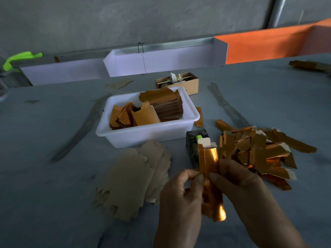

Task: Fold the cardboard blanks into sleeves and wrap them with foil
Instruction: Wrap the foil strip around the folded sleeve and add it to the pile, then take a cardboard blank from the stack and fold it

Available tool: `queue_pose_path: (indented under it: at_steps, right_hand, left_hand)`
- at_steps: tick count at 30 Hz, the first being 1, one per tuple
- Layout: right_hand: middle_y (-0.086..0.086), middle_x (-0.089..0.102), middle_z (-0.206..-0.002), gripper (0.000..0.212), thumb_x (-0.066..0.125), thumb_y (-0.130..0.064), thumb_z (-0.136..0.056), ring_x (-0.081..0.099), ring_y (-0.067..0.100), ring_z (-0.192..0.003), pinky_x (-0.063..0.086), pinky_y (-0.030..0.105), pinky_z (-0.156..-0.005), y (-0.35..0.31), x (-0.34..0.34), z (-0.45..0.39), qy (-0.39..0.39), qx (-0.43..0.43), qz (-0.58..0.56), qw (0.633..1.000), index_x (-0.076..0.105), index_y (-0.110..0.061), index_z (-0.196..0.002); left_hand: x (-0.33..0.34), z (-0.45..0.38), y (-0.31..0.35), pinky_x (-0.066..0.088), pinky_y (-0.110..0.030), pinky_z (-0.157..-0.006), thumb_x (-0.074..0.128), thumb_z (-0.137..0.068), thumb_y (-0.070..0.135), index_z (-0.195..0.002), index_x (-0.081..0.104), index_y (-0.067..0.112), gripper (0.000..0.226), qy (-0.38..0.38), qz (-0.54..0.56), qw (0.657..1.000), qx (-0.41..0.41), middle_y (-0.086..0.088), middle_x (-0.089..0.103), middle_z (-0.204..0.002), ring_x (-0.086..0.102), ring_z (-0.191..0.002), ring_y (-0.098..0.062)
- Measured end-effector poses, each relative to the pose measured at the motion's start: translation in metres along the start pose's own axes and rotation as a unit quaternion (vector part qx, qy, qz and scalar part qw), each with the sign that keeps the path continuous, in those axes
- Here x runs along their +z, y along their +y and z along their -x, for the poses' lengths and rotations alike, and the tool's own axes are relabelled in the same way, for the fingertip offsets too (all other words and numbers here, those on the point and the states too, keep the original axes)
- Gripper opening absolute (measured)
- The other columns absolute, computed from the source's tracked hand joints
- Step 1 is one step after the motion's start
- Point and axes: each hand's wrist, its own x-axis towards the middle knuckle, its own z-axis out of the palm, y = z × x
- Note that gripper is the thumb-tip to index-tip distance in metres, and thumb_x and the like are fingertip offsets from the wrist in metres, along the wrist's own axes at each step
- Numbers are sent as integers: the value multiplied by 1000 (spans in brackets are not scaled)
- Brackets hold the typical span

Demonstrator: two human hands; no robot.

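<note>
Sleeve (208, 158) upright, foil-wrapped, white top showing.

Foil-wrapped sleeve (209, 163) is held upright w/ white end up; flat cardboard blanks (132, 178) are fanned on table, left of it.

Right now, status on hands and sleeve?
Left hand and right hand both pinching shiny copper foil-wrapped cardboard sleeve, upright above grey table. Nothing obstructing.

Bare grey tabletop (53, 203) left of fanned brown cardboard blanks (132, 178) gives passage; white plastic tub (143, 135), dark tape dispenser (194, 145) and heaped copper foil pieces (259, 153) block ahead and right.
</note>
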Motion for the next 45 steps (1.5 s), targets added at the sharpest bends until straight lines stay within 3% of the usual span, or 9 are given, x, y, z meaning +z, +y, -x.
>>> queue_pose_path:
  at_steps: [4,7,10,16,21,31,36,39,45]
  right_hand:
    - [-2,65,-61,19,57,-15,-89,62,7,-49,44,15,-39,3,-24,-19,118,-31,70,990,67,-32,-89]
    - [-2,64,-73,26,58,-23,-90,59,12,-55,42,12,-44,6,-54,-48,247,-85,259,930,61,-24,-116]
    - [4,65,-85,28,55,-25,-90,57,21,-76,44,26,-63,9,-75,-76,290,-58,344,891,61,-18,-117]
    - [16,59,-105,33,49,-30,-91,50,33,-98,40,37,-79,22,-87,-96,267,9,427,864,59,-9,-114]
    - [16,54,-120,27,56,-18,-90,44,35,-110,37,37,-85,20,-74,-59,345,-119,357,860,63,-7,-114]
    - [-8,64,-89,13,64,-5,-84,62,2,-78,43,-1,-67,1,-19,9,216,-265,283,896,70,-16,-88]
    - [-9,71,-95,18,61,-32,-81,67,2,-87,56,25,-79,-5,24,23,-98,31,50,993,63,-34,-99]
    - [-5,70,-101,43,62,-37,-64,69,1,-81,55,16,-67,-11,39,23,-103,145,-156,972,63,-27,-106]
    - [-8,73,-69,20,59,-24,-69,68,-1,-62,49,10,-48,-18,20,15,-73,124,-287,947,75,-29,-59]
  left_hand:
    - [-12,-14,-17,55,-30,-66,60,-90,27,-84,67,33,12,87,-140,984,71,4,73,-83,69,-74,-12]
    - [-39,-33,-39,53,-39,-73,75,-75,14,-95,70,5,22,192,-432,868,150,-15,70,-88,65,-84,-36]
    - [-53,-37,-47,44,-36,-90,61,-87,37,-119,52,6,46,140,-564,813,-9,-12,60,-118,55,-111,-30]
    - [-64,-42,-59,42,-26,-89,44,-95,41,-125,48,22,35,122,-583,803,11,4,54,-127,53,-117,-14]
    - [-60,-40,-65,42,-25,-88,42,-95,45,-131,37,19,44,114,-611,783,16,3,46,-135,52,-120,-13]
    - [-62,-31,-42,54,-39,-69,70,-82,12,-91,71,4,11,126,-549,826,-17,-19,71,-90,69,-84,-37]
    - [-54,-12,-6,44,-35,-38,59,-76,6,-62,62,1,15,227,-521,811,136,-22,58,-56,59,-45,-36]
    - [-30,6,9,47,-28,-41,43,-77,19,-71,71,7,31,156,-496,825,220,-12,69,-70,67,-57,-27]
    - [-2,13,9,52,-18,-49,43,-77,29,-75,75,18,34,65,-388,875,282,4,75,-95,73,-76,-11]
